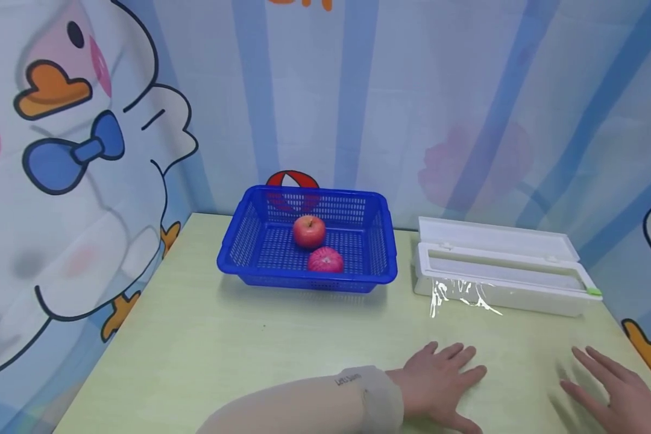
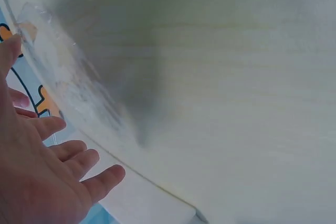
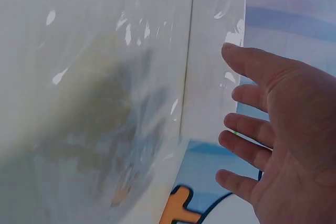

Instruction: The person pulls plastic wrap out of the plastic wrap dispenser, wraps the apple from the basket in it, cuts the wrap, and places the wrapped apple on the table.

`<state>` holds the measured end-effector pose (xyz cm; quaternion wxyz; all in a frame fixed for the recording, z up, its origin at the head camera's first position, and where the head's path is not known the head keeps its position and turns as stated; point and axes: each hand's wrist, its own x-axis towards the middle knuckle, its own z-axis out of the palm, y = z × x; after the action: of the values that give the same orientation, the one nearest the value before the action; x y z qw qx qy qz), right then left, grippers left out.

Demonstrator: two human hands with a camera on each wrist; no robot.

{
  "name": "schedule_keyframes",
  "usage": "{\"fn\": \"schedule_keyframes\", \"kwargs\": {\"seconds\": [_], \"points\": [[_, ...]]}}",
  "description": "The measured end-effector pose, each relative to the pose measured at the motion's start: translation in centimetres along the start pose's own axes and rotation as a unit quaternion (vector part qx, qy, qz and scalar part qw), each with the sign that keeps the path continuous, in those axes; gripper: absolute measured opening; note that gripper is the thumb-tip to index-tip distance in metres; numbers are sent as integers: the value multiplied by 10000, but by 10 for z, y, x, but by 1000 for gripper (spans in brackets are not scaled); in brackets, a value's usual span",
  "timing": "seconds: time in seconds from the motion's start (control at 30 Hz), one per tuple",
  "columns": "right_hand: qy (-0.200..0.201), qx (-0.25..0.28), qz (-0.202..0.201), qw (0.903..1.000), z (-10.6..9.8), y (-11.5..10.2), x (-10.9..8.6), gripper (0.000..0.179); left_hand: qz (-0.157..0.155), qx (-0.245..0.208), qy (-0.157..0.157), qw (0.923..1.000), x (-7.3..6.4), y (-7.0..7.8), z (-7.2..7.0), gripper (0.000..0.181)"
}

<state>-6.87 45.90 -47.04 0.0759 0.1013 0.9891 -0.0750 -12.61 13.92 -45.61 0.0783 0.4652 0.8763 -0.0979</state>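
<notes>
My left hand [image 1: 439,381] is over the table with its fingers spread and straight, holding nothing. To its right, my right hand [image 1: 618,392] hovers with loosely extended fingers, also holding nothing. A white cling film dispenser [image 1: 542,303] stands beyond both hands, its lid tipped back. Crinkled clear film [image 1: 461,293] hangs over the dispenser's front edge. In the left wrist view, shiny clear film [image 2: 68,72] shows beside the fingers. The right wrist view has glinting film [image 3: 121,30] over the pale surface; its full outline cannot be made out.
A blue plastic basket [image 1: 225,259] stands at the back middle of the table [image 1: 195,355]. Inside are a red apple [image 1: 308,232] and a pink, streaked round thing [image 1: 325,261]. A printed cartoon curtain [image 1: 314,90] hangs behind and along the sides.
</notes>
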Motion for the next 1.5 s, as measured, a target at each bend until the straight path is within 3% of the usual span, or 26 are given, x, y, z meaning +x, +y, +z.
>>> {"fn": "schedule_keyframes", "kwargs": {"seconds": [0.07,0.2,0.37,0.67,0.87,1.03,1.27,1.37,1.5], "points": [[104,108,-373,9992,-6,-10,4,94,-50,-31,27,10000,-1,-3,-5,94],[255,400,-707,9964,-14,-27,11,91,-100,-126,97,9998,-5,-10,-16,94],[237,832,-788,9931,-23,-43,15,90,-82,-260,187,9995,-11,-25,-35,94],[153,1584,-919,9830,-39,-72,24,92,-226,-651,519,9963,-35,-68,-75,94],[287,2374,-1389,9610,-40,-82,29,82,-446,-1049,883,9896,-53,-103,-92,92],[696,2985,-1960,9315,-33,-89,33,73,-596,-1628,1022,9795,-67,-133,-96,91],[1206,3349,-2595,8978,-23,-105,36,69,-1072,-2084,1061,9663,-82,-168,-94,89],[1221,3435,-2736,8901,-21,-114,37,68,-1300,-2177,1127,9607,-87,-185,-91,89],[1166,3462,-2821,8871,-21,-124,38,68,-1508,-2369,1309,9508,-92,-209,-86,89]]}}
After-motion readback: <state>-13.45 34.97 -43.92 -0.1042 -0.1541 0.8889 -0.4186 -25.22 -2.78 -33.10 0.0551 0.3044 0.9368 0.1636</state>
